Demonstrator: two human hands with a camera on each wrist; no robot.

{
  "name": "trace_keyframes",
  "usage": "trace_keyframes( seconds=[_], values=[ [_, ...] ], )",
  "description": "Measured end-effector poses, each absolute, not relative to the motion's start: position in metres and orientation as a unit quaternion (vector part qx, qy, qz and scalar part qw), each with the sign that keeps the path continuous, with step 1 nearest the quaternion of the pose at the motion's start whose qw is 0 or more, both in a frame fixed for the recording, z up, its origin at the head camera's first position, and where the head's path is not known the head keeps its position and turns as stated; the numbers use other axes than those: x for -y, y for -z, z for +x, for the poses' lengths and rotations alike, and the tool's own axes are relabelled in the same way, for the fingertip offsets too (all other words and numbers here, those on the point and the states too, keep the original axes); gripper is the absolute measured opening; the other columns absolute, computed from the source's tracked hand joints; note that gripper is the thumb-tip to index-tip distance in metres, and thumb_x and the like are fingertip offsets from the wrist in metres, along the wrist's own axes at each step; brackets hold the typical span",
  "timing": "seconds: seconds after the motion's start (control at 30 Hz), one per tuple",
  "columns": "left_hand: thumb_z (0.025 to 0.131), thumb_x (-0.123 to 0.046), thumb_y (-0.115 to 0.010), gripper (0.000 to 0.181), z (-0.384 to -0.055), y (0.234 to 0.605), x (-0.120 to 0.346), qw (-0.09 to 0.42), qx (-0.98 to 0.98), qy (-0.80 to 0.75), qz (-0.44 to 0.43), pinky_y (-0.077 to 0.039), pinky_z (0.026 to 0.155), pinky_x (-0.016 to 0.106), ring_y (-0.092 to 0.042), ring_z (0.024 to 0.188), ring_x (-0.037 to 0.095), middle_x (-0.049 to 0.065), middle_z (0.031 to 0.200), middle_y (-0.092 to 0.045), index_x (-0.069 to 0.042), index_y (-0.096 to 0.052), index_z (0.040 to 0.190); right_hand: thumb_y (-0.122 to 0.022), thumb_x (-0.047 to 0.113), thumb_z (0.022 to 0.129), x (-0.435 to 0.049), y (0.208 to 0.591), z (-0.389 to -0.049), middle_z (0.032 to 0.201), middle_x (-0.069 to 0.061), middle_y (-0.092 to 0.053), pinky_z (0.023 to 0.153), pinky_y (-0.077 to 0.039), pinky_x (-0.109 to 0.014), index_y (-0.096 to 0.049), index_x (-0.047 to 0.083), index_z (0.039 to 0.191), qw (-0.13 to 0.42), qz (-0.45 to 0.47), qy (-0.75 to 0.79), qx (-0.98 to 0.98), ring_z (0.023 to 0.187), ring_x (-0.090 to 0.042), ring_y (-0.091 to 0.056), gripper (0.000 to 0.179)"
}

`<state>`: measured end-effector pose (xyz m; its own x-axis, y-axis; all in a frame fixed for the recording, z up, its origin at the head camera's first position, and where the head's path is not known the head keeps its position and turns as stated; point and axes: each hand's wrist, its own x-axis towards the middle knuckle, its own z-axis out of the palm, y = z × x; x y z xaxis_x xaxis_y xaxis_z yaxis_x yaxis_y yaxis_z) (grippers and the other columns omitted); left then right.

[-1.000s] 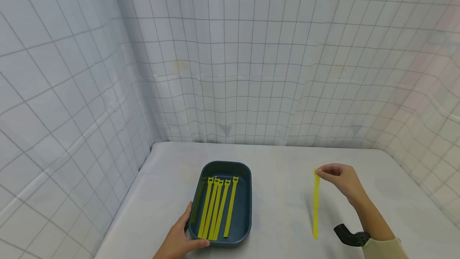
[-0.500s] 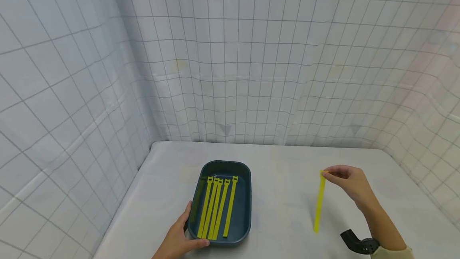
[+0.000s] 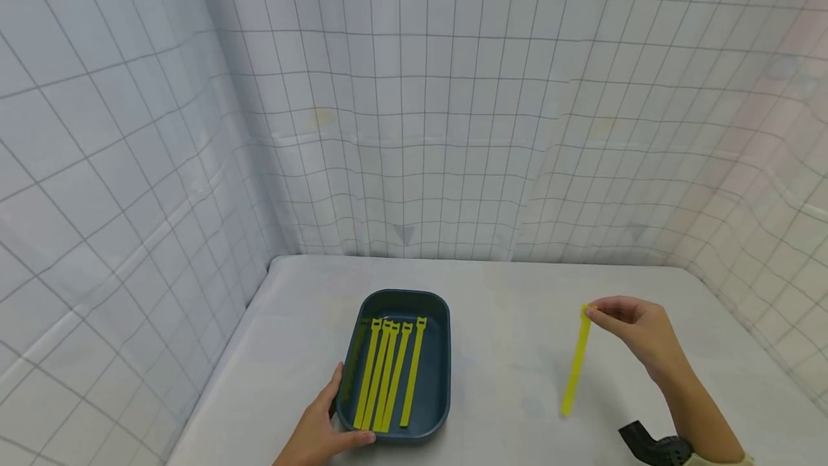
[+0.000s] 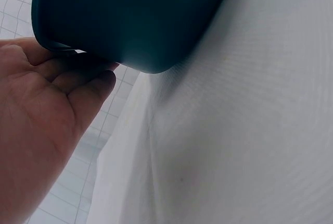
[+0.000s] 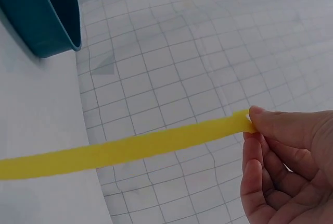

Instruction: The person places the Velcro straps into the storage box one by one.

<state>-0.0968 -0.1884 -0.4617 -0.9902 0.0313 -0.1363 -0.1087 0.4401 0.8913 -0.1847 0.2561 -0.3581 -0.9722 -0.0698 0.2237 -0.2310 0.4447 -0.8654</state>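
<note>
A yellow hook-and-loop cable tie (image 3: 576, 365) hangs from my right hand (image 3: 637, 333), whose thumb and fingers pinch its slotted head. The tie slants, its free end down and to the left over the table. In the right wrist view, the tie (image 5: 130, 148) stretches leftward from the fingertips. My left hand (image 3: 320, 423) holds the near left corner of a dark teal tray (image 3: 435, 419), thumb at the near rim and fingers along the left side. Several similar yellow ties (image 3: 387, 380) lie lengthwise in the tray. In the left wrist view, fingers (image 4: 91, 91) touch the tray's outer wall (image 4: 130, 36).
White cloth covers the table (image 3: 504, 351). Grid-patterned white curtains (image 3: 414, 128) hang behind it and at both sides. A black band with a bent mount (image 3: 653, 446) sits on the right wrist.
My right hand has shifted right with the cable tie, which has swung from hanging nearly straight to a slant. The left hand and the tray have stayed in place.
</note>
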Motion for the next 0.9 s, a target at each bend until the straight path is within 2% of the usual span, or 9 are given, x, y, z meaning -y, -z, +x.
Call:
trace_keyframes(
  seconds=[0.33,0.67,0.9],
  values=[
    [0.07,-0.03,-0.081,0.11,-0.096,0.462,0.189,0.065,-0.842,-0.535,-0.022,-0.027,0.102,0.051,-0.018,0.133,0.04,0.026,0.147,-0.017,0.003,-0.009,0.146,-0.07,0.023,0.083,-0.234,0.342,-0.188,0.086,0.001,-0.068,0.072,-0.049,-0.018,-0.066,-0.007,0.098,0.101,0.089,-0.557,0.82,0.083,-0.011,-0.059,0.033],
    [0.07,-0.031,-0.08,0.109,-0.095,0.462,0.188,0.063,-0.844,-0.532,-0.017,-0.026,0.103,0.052,-0.018,0.133,0.04,0.026,0.147,-0.016,0.003,-0.009,0.146,-0.071,0.012,0.082,-0.195,0.332,-0.191,0.085,-0.001,-0.069,0.073,-0.051,-0.022,-0.066,-0.009,0.095,0.09,0.144,-0.61,0.774,0.083,-0.014,-0.061,0.025],
    [0.07,-0.03,-0.081,0.109,-0.096,0.462,0.189,0.058,-0.844,-0.533,-0.015,-0.026,0.103,0.052,-0.018,0.133,0.04,0.025,0.147,-0.017,0.003,-0.01,0.146,-0.071,0.009,0.081,-0.164,0.329,-0.191,0.082,-0.002,-0.068,0.074,-0.052,-0.027,-0.067,-0.006,0.091,0.078,0.157,-0.652,0.738,0.08,-0.017,-0.061,0.018]
  ],
)
